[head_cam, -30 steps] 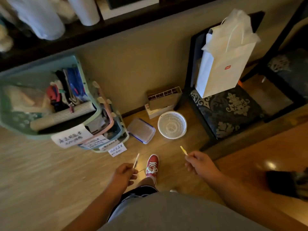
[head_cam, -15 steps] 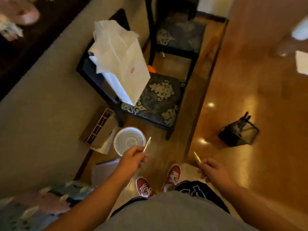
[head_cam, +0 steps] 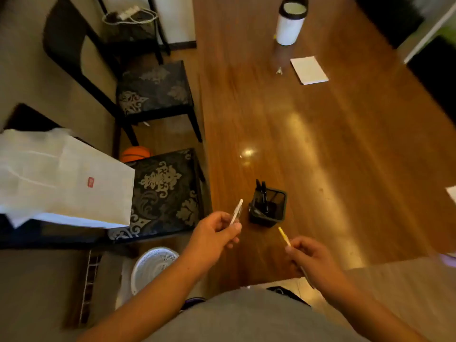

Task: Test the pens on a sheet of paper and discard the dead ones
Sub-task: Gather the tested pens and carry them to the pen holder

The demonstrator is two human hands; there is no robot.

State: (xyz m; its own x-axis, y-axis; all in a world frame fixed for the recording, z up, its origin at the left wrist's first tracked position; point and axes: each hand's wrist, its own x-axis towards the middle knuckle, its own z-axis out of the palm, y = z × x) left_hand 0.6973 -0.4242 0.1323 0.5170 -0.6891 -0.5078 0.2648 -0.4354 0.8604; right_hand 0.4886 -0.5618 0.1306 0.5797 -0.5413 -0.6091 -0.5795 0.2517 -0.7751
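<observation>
The person stands at the near edge of the wooden table [head_cam: 320, 144], a pen in each hand. The left hand [head_cam: 214, 236] has its fingers curled round a slim white pen [head_cam: 236, 211], whose tip angles up and away towards the table. The right hand [head_cam: 312, 259] pinches a thin yellow pen [head_cam: 284, 235], which slants up to the left. Both pens are in the air, just short of a black mesh pen holder [head_cam: 270, 208] on the table, with a few dark pens [head_cam: 262, 193] standing in it. Well beyond, a white pad of paper [head_cam: 309, 69] lies near a white tumbler [head_cam: 290, 23]. A white slotted basket [head_cam: 153, 267] sits on the floor beneath the left forearm, beside a patterned chair [head_cam: 167, 191] that bears a white paper bag [head_cam: 64, 178].
</observation>
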